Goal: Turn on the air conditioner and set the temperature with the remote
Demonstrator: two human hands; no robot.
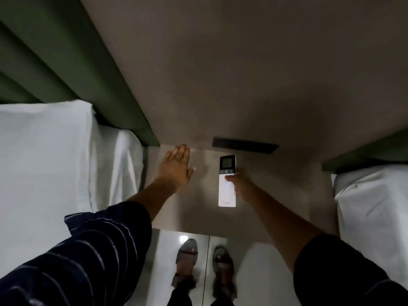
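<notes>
Beige wall point(242, 62) fills far centre; green headboard point(55, 62) far left. White bed point(44, 162) on left, 2nd white bed point(375, 206) on right. Between them a brown nightstand point(198, 213) w/ dark slot point(245, 145) at its far edge. Near bottom, glossy floor point(254, 272) w/ feet in grey sandals point(186, 252). Left hand point(176, 168) flat, fingers spread, grasping nothing, over nightstand's left part. Right hand point(240, 184) wraps white remote point(227, 182), thumb on btns below screen; remote upright, centre, above nightstand.
</notes>
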